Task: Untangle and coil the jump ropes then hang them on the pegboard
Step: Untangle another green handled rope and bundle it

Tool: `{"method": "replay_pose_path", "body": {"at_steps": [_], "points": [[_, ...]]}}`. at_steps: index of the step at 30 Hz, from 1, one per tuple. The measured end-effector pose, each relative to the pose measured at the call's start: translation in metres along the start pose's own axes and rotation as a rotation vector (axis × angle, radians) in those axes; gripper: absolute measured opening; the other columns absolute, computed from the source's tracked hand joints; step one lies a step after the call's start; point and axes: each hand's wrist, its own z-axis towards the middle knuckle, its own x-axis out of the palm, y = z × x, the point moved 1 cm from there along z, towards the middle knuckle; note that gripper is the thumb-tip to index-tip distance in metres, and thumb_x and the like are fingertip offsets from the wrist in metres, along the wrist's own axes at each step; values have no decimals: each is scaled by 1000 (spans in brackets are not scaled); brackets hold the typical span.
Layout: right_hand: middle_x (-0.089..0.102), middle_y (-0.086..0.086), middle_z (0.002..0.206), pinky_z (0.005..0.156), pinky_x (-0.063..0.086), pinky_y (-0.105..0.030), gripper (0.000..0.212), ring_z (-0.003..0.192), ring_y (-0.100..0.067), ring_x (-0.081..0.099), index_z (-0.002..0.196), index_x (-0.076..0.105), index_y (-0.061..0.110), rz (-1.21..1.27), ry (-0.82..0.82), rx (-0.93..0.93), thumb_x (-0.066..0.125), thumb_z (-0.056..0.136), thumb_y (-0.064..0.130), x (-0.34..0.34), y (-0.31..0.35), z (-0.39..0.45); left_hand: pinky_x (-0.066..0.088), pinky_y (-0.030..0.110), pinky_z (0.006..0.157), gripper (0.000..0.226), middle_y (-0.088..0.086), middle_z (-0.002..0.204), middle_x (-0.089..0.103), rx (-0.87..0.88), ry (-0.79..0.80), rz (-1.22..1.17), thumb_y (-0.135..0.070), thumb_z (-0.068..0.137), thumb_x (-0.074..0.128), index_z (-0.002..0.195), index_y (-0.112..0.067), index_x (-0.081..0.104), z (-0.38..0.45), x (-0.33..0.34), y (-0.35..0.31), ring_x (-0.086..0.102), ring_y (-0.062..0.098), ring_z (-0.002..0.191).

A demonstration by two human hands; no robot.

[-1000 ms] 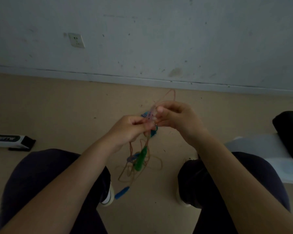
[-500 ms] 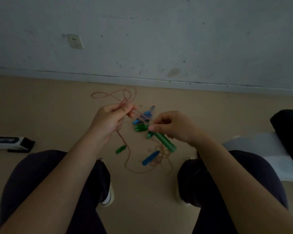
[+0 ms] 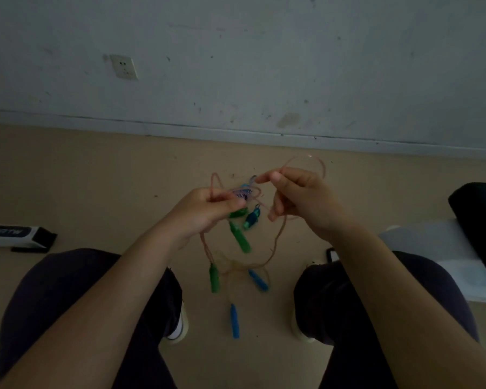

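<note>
Nearest us, our knees are framing a gap of floor, and a blue handle is dangling lowest there, with a green handle and another blue handle hanging just above it. We are holding the tangled jump ropes up between our knees, their thin pinkish cords looping down from both hands.

Higher up, our left hand is pinching cords at the knot, fingers curled round them, with a further green handle hanging just below it. Our right hand is pinching a cord between thumb and forefinger, and a loop is arching over its back.

We are judging this as early untangling: nothing is coiled yet, and no pegboard is showing. To do it well, we should be keeping the knot loose, not pulling it tight, tracing one cord from one handle, and feeding that handle back through the loops.

Farther off, a black and white box is lying on the floor at left, below a wall socket.
</note>
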Motion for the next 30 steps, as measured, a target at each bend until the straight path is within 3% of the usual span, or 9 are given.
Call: {"method": "replay_pose_path", "body": {"at_steps": [2, 6, 10, 13, 16, 20, 23, 27, 30], "points": [[60, -6, 61, 73, 57, -50, 29, 60, -28, 63, 115, 66, 14, 28, 29, 38, 44, 104, 29, 3, -2, 0, 22, 19, 40, 64, -12, 52, 43, 9, 85, -98, -50, 64, 89, 113, -12, 73, 2, 0, 0, 29, 9, 47], [64, -7, 69, 80, 54, -58, 31, 67, -26, 64, 118, 64, 3, -69, 51, 98, 41, 106, 20, 13, -5, 2, 23, 18, 41, 42, -6, 59, 44, 77, 232, -144, -44, 78, 74, 110, -18, 74, -2, 7, -1, 31, 6, 45], [54, -4, 58, 47, 46, -28, 27, 46, -14, 49, 113, 67, 18, -227, -93, -46, 42, 105, 26, -3, 2, 1, 23, 20, 37, 35, -9, 57, 49, 114, -130, -293, -37, 103, 52, 81, -30, 78, 2, -23, -6, 32, 7, 41], [37, -3, 56, 42, 30, -26, 31, 45, -13, 32, 115, 64, 15, -17, -210, -41, 37, 107, 28, -25, 0, 5, 24, 19, 38, 26, -11, 56, 45, 159, -282, -328, -36, 101, 57, 86, -25, 74, 4, -51, -8, 31, 6, 41], [43, 1, 59, 53, 36, -28, 30, 51, -13, 41, 106, 58, 4, 247, -115, 58, 31, 107, 18, -14, -4, 8, 29, 17, 39, 21, -14, 51, 52, 76, -161, -55, -38, 89, 72, 104, -24, 75, -1, -28, -4, 37, 2, 41], [64, -8, 76, 73, 57, -34, 24, 72, -22, 67, 104, 56, 2, 486, 150, 90, 34, 105, 13, 18, -4, 6, 34, 10, 44, 8, -22, 54, 56, 69, 209, 58, -37, 80, 81, 86, -42, 77, -4, 15, 1, 47, -5, 45], [68, -10, 82, 79, 58, -32, 22, 79, -22, 69, 101, 61, 3, 435, 91, 79, 43, 103, 14, 23, -6, 9, 36, 7, 46, 6, -24, 62, 61, 61, 363, 78, -36, 82, 79, 87, -38, 80, -4, 21, 2, 52, -7, 49], [70, -3, 75, 79, 58, -37, 27, 75, -19, 69, 90, 69, 8, 45, -141, 120, 51, 101, 25, 11, -12, 13, 31, 12, 42, 20, -14, 61, 58, 66, 287, -29, -45, 83, 69, 87, -30, 82, -2, 17, -1, 44, -1, 45], [72, -9, 78, 78, 60, -40, 30, 78, -27, 70, 89, 70, 9, -41, -46, 129, 59, 95, 37, 11, -15, 10, 22, 17, 39, 23, 0, 65, 56, 78, 198, -216, -37, 91, 65, 94, -19, 79, 1, 11, -2, 36, 6, 41]]}}
